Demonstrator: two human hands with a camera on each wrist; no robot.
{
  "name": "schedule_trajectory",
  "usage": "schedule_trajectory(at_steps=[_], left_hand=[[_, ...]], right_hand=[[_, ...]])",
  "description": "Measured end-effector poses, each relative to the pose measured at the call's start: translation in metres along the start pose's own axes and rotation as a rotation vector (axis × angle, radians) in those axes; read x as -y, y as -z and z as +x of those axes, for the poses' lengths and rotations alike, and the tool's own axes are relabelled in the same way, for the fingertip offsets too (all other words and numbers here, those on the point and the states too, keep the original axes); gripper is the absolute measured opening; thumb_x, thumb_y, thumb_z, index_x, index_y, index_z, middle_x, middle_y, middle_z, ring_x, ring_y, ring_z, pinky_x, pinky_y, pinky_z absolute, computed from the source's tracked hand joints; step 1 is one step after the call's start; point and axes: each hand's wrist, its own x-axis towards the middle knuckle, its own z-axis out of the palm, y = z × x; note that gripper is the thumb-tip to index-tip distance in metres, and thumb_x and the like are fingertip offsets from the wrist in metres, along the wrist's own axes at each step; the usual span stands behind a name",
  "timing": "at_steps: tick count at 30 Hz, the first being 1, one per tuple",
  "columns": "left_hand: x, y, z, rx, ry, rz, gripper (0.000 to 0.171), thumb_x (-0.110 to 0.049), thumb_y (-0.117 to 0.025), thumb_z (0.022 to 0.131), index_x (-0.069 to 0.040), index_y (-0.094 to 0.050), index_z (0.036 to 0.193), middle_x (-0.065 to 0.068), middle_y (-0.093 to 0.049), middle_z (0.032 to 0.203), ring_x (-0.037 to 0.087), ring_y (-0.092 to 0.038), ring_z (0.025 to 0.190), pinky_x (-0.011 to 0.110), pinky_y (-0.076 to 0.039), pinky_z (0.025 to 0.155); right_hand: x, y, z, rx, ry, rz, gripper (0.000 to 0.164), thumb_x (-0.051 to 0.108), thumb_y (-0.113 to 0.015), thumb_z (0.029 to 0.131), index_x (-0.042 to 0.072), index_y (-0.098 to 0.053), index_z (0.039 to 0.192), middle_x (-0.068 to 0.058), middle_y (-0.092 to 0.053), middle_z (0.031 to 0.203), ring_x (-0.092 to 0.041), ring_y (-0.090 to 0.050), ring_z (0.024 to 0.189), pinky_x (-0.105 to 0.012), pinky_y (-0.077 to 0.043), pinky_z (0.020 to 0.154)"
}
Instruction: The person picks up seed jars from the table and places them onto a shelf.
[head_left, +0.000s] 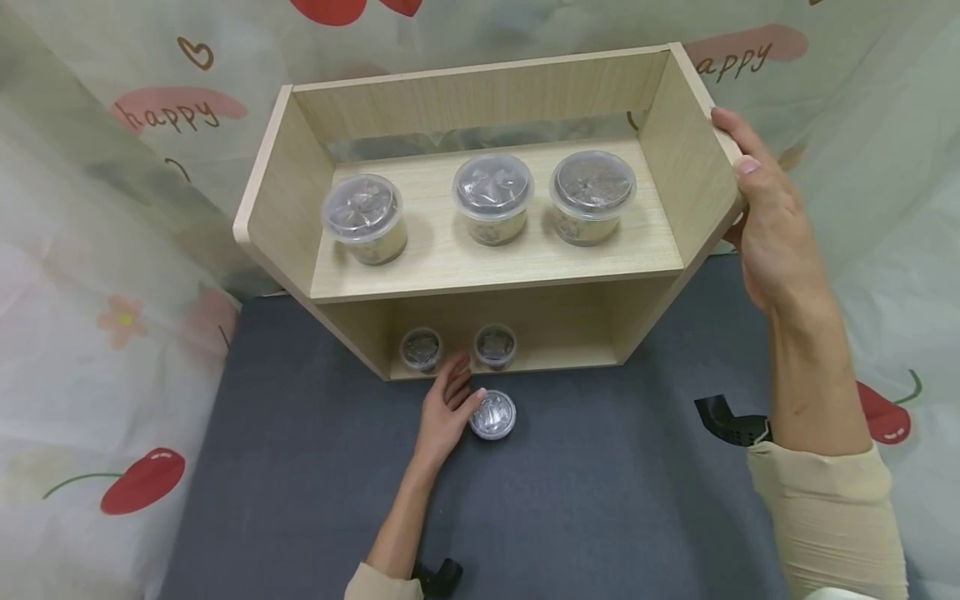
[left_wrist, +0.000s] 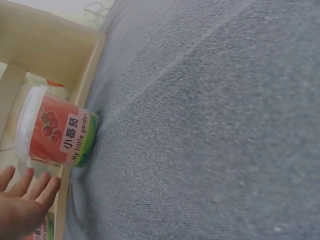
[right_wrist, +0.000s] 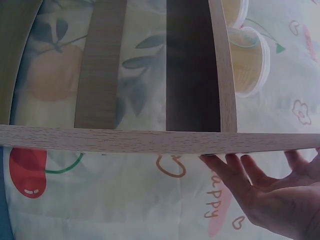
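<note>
My left hand (head_left: 446, 412) reaches toward the lower shelf with its fingers spread, the thumb tip right at the rim of a small lidded tub (head_left: 492, 414) on the cloth. In the left wrist view this tub (left_wrist: 65, 132) shows a red and green tomato label, and the hand's fingers (left_wrist: 37, 187) are extended beside it. Two similar tubs, a left one (head_left: 422, 349) and a right one (head_left: 496, 346), stand on the lower shelf. My right hand (head_left: 780, 217) rests against the right side panel of the wooden shelf unit (head_left: 495, 287), its fingertips (right_wrist: 210, 159) touching the outer side.
Three lidded tubs stand on the upper shelf: one at left (head_left: 365, 218), one in the middle (head_left: 492, 198) and one at right (head_left: 592, 197). Dark grey cloth (head_left: 600, 483) covers the surface in front. A printed curtain (head_left: 112, 275) hangs behind and at the sides.
</note>
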Motion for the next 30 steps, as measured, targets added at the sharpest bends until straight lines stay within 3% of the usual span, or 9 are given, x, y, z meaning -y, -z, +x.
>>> schedule_trajectory(at_steps=[5, 12, 19, 25, 30], left_hand=[[-0.001, 0.002, -0.005, 0.050, 0.015, -0.005, 0.068, 0.004, -0.069, 0.089, 0.013, -0.033, 0.147, 0.036, -0.038, 0.146, 0.054, -0.037, 0.134, 0.063, -0.032, 0.108], [-0.004, 0.005, -0.010, 0.140, 0.031, 0.026, 0.072, 0.005, -0.072, 0.086, 0.012, -0.035, 0.147, 0.033, -0.040, 0.147, 0.051, -0.037, 0.135, 0.062, -0.031, 0.109], [-0.004, 0.005, -0.014, 0.214, 0.053, 0.115, 0.074, 0.004, -0.077, 0.082, 0.007, -0.041, 0.146, 0.029, -0.043, 0.146, 0.045, -0.042, 0.135, 0.057, -0.034, 0.109], [-0.002, 0.002, -0.019, 0.242, 0.084, 0.163, 0.074, 0.004, -0.079, 0.080, 0.002, -0.046, 0.145, 0.024, -0.050, 0.143, 0.032, -0.056, 0.123, 0.048, -0.046, 0.100], [-0.002, 0.001, -0.021, 0.252, 0.113, 0.193, 0.075, 0.001, -0.081, 0.078, -0.002, -0.048, 0.145, 0.016, -0.056, 0.139, 0.028, -0.060, 0.118, 0.046, -0.049, 0.092]], right_hand=[[0.000, 0.000, 0.001, 0.005, -0.002, -0.004, 0.044, 0.023, -0.037, 0.102, 0.021, -0.052, 0.143, -0.011, -0.042, 0.131, -0.026, -0.047, 0.105, -0.037, -0.044, 0.075], [-0.002, 0.001, 0.002, 0.003, 0.004, -0.007, 0.043, 0.024, -0.038, 0.102, 0.022, -0.053, 0.142, -0.011, -0.041, 0.129, -0.026, -0.045, 0.105, -0.037, -0.043, 0.076], [-0.001, 0.000, 0.003, 0.000, 0.001, 0.012, 0.042, 0.023, -0.037, 0.102, 0.021, -0.054, 0.141, -0.012, -0.043, 0.126, -0.026, -0.047, 0.102, -0.036, -0.045, 0.074], [-0.001, -0.001, 0.003, -0.007, 0.001, 0.005, 0.041, 0.023, -0.037, 0.102, 0.022, -0.055, 0.140, -0.011, -0.043, 0.126, -0.026, -0.047, 0.101, -0.035, -0.045, 0.073], [-0.002, 0.000, 0.002, -0.013, 0.005, 0.008, 0.041, 0.024, -0.038, 0.102, 0.022, -0.056, 0.138, -0.011, -0.042, 0.126, -0.026, -0.046, 0.101, -0.035, -0.044, 0.072]])
